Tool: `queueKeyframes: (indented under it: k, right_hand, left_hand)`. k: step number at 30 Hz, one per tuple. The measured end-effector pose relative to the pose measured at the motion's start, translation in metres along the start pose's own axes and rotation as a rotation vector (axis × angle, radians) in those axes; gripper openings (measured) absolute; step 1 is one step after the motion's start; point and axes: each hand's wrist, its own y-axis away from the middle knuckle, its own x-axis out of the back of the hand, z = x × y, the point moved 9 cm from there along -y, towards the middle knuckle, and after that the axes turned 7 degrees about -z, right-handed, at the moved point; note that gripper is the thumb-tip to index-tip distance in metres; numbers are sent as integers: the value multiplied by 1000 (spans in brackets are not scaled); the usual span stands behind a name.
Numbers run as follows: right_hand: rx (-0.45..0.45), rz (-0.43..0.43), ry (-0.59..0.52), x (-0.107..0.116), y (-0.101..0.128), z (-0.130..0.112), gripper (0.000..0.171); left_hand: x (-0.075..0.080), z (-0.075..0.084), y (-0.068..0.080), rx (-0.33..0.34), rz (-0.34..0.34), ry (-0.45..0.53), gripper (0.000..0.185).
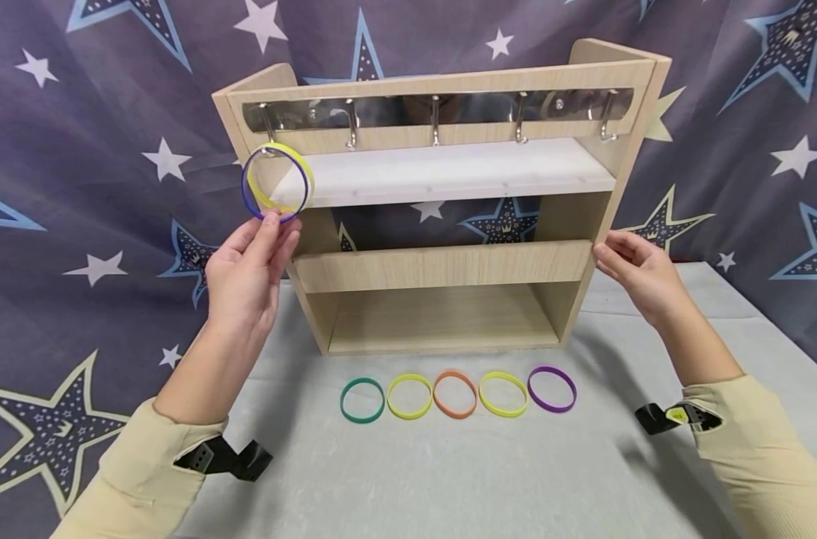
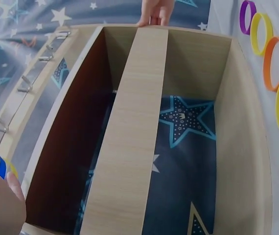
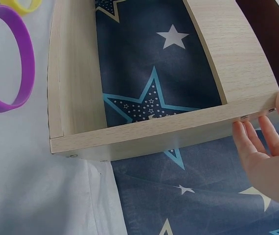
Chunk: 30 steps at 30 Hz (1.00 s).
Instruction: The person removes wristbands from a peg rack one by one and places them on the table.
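My left hand (image 1: pixel 247 273) pinches the lower edge of a dark blue wristband (image 1: pixel 245 196) between thumb and fingers. Close against it is a yellow wristband (image 1: pixel 303 166), in front of the leftmost metal hook (image 1: pixel 266 120); whether it hangs there or is also held, I cannot tell. The hooks run along the top of a light wooden shelf (image 1: pixel 442 268). On the shelf's right side panel (image 3: pixel 169 125), my right hand (image 1: pixel 640 273) holds the edge, thumb on the front and fingertips on the outer face.
In a row before the shelf lie a green wristband (image 1: pixel 362 421), a yellow one (image 1: pixel 411 416), an orange one (image 1: pixel 456 415), another yellow one (image 1: pixel 504 413) and a purple one (image 1: pixel 552 409). The grey-white tablecloth (image 1: pixel 449 479) lies under them. Star-patterned cloth (image 1: pixel 408 37) hangs behind.
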Motion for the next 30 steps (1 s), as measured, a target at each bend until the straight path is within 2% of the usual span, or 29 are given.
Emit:
queueKeyframes:
  k: [6, 10, 16, 22, 30]
  right_hand:
    - [-1, -1, 2, 0, 0, -1, 14]
    - [-1, 1, 3, 0, 1, -1, 15]
    - [-2, 5, 2, 1, 1, 0, 16]
    - [1, 0, -12, -1, 1, 0, 16]
    - [1, 0, -7, -1, 0, -1, 17]
  left_hand:
    - [10, 0, 1, 5, 69, 24, 28]
    - [12, 2, 1, 1, 86, 62, 29]
    - [7, 3, 0, 9, 78, 99, 27]
    - [0, 9, -2, -15, 55, 163, 19]
    - [-4, 15, -2, -14, 27, 174, 22]
